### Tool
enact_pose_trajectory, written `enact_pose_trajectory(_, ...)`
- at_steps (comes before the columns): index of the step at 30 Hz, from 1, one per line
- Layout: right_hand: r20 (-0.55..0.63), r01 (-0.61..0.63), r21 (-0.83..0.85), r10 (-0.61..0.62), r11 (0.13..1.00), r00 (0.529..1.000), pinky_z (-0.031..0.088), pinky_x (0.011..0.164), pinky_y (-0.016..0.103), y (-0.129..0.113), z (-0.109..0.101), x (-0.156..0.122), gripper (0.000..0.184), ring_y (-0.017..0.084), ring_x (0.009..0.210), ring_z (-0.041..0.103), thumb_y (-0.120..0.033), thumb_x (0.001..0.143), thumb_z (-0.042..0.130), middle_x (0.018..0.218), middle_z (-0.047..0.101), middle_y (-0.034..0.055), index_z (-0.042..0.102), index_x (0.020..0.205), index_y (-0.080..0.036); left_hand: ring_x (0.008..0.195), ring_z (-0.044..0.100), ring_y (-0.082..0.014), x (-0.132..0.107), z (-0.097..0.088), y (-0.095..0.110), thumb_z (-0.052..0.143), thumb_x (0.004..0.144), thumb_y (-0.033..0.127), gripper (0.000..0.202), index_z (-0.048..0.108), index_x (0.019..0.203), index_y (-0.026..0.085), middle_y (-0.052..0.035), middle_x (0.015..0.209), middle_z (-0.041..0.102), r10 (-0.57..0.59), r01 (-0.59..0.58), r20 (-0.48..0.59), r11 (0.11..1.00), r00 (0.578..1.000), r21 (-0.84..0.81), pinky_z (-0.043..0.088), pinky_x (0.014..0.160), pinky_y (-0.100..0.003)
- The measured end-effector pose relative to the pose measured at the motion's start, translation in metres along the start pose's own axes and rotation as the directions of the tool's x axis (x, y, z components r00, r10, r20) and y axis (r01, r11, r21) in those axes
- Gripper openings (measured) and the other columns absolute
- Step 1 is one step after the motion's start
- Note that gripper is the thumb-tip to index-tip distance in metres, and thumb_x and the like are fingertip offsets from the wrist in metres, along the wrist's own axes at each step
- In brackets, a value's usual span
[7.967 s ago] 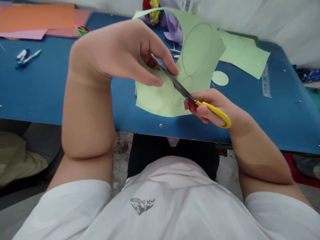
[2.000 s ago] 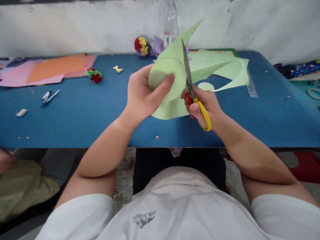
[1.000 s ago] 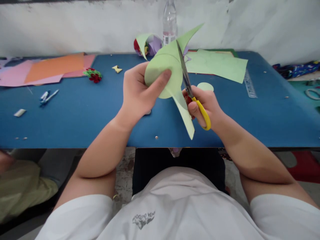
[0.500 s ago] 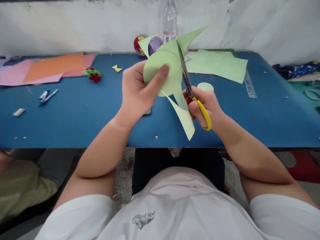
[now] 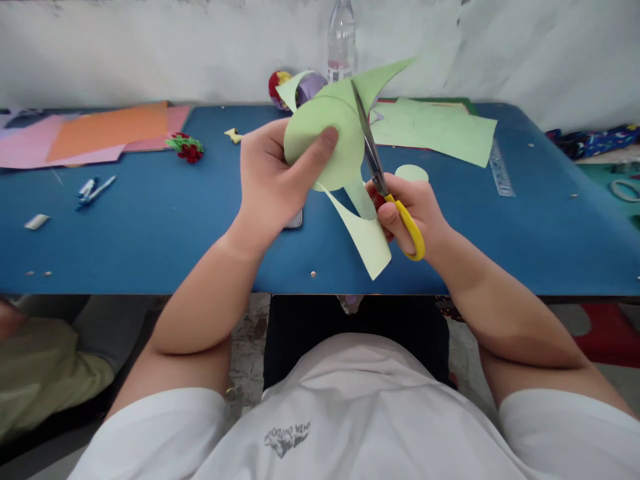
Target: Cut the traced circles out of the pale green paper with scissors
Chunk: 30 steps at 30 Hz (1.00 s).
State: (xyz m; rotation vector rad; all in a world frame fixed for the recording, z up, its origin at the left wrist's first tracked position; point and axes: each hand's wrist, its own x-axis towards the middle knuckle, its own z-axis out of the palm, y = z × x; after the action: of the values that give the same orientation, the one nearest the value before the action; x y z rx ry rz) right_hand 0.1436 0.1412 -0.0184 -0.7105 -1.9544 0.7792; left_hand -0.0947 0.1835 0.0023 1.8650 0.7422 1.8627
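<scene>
Between the thumb and fingers of my left hand (image 5: 280,173) is a sheet of light green paper (image 5: 313,157), its rounded middle under the thumb. A partly cut strip (image 5: 367,243) curls down from it, and a pointed flap rises to the upper right. My right hand (image 5: 413,207) is closed around the yellow handles of the scissors (image 5: 373,150). Their blades point up and lie along the right edge of the rounded part, looking nearly closed. A small pale green paper circle (image 5: 411,173) lies on the table just behind my right hand.
On the blue table (image 5: 200,247) lie pink and orange sheets (image 5: 110,130), a red-green paper flower (image 5: 187,148), pens (image 5: 95,192), an eraser (image 5: 37,222), green sheets (image 5: 440,130) and a clear ruler (image 5: 500,170). A plastic bottle (image 5: 341,40) stands by the wall. Another person's sleeve (image 5: 45,380) shows lower left.
My left hand has shifted slightly left and turned the paper a little, and the hanging strip's tip has swung slightly. The scissors stay almost in place, still at the paper's edge.
</scene>
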Motion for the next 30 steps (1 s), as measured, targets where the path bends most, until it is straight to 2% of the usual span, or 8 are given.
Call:
enact_pose_trajectory(5, 0.002, -0.001, -0.007, 0.001, 1.0, 1.0, 0.038, 0.056, 0.033, -0.002, 0.0, 0.001, 0.072, 0.014, 0.059, 0.044, -0.095, 0.099, 0.064, 0.068, 0.052, -0.0008, 0.064, 0.093, -0.023, 0.052, 0.015, -0.0094, 0.003, 0.001, 0.009, 0.094, 0.091, 0.075, 0.081, 0.04, 0.056, 0.025, 0.0053, 0.057, 0.028, 0.017, -0.016, 0.042, 0.999, 0.999, -0.04, 0.011, 0.046, -0.037)
enact_pose_trajectory(7, 0.0, -0.006, -0.009, 0.006, 1.0, 1.0, 0.038, 0.056, 0.033, -0.002, 0.0, 0.001, 0.073, 0.014, 0.059, 0.044, -0.095, 0.098, 0.064, 0.068, 0.052, -0.0006, 0.064, 0.092, -0.023, 0.055, 0.017, -0.0104, 0.005, -0.002, 0.009, 0.094, 0.095, 0.067, 0.078, 0.04, 0.058, 0.025, 0.0045, 0.06, 0.029, -0.054, 0.054, 0.028, 0.998, 0.998, -0.02, 0.013, 0.049, -0.038)
enact_pose_trajectory(9, 0.001, -0.017, -0.014, 0.017, 1.0, 1.0, 0.037, 0.056, 0.033, -0.003, 0.0, 0.001, 0.074, 0.014, 0.06, 0.044, -0.096, 0.098, 0.063, 0.068, 0.052, -0.0005, 0.064, 0.092, -0.023, 0.051, 0.016, -0.0081, 0.007, -0.003, 0.006, 0.101, 0.085, 0.07, 0.087, 0.035, 0.052, 0.025, 0.0062, 0.055, 0.024, -0.002, 0.009, 0.077, 0.996, 0.997, -0.088, 0.01, 0.045, -0.038)
enact_pose_trajectory(11, 0.001, -0.025, -0.016, 0.025, 1.0, 1.0, 0.037, 0.056, 0.033, -0.003, 0.0, 0.001, 0.074, 0.015, 0.06, 0.043, -0.097, 0.098, 0.063, 0.068, 0.052, -0.0004, 0.064, 0.092, -0.023, 0.05, 0.018, -0.0072, 0.006, -0.001, 0.004, 0.104, 0.078, 0.073, 0.09, 0.033, 0.05, 0.025, 0.0067, 0.054, 0.022, -0.022, 0.028, 0.042, 0.992, 0.999, -0.123, 0.01, 0.045, -0.037)
enact_pose_trajectory(15, 0.001, -0.025, -0.013, 0.025, 1.0, 1.0, 0.037, 0.057, 0.033, -0.003, 0.001, 0.001, 0.074, 0.014, 0.061, 0.043, -0.096, 0.098, 0.063, 0.069, 0.052, -0.0004, 0.064, 0.092, -0.022, 0.06, 0.044, -0.0137, -0.006, 0.012, 0.013, 0.092, 0.093, 0.074, 0.071, 0.052, 0.062, 0.024, 0.0037, 0.057, 0.035, -0.167, 0.144, -0.089, 0.964, 0.982, -0.224, 0.029, 0.051, -0.035)
enact_pose_trajectory(22, -0.011, -0.018, -0.012, 0.018, 1.0, 1.0, 0.037, 0.057, 0.032, -0.004, 0.001, 0.001, 0.074, 0.013, 0.06, 0.043, -0.095, 0.099, 0.063, 0.068, 0.052, -0.0008, 0.064, 0.091, -0.022, 0.08, 0.06, -0.0201, -0.019, 0.026, 0.036, 0.083, 0.101, 0.075, 0.055, 0.068, 0.083, 0.026, 0.0004, 0.066, 0.051, -0.067, 0.028, -0.119, 0.951, 0.991, -0.308, 0.043, 0.064, -0.037)
enact_pose_trajectory(25, -0.008, -0.03, -0.01, 0.03, 1.0, 1.0, 0.036, 0.055, 0.032, -0.004, 0.002, 0.001, 0.075, 0.014, 0.06, 0.044, -0.096, 0.098, 0.063, 0.067, 0.052, -0.0007, 0.065, 0.091, -0.022, 0.072, 0.051, -0.0175, -0.011, 0.014, 0.029, 0.09, 0.099, 0.069, 0.054, 0.064, 0.078, 0.026, 0.0017, 0.064, 0.046, -0.002, -0.024, -0.094, 0.963, 0.996, -0.269, 0.038, 0.059, -0.035)
enact_pose_trajectory(30, -0.002, -0.041, 0.006, 0.041, 0.999, 0.999, 0.035, 0.054, 0.031, -0.003, 0.002, 0.001, 0.075, 0.014, 0.059, 0.044, -0.097, 0.096, 0.065, 0.066, 0.051, -0.0009, 0.065, 0.091, -0.022, 0.057, 0.015, -0.0107, 0.002, -0.002, 0.014, 0.093, 0.098, 0.064, 0.074, 0.043, 0.061, 0.024, 0.0043, 0.062, 0.028, 0.031, -0.03, 0.01, 0.997, 0.999, -0.078, 0.013, 0.046, -0.038)
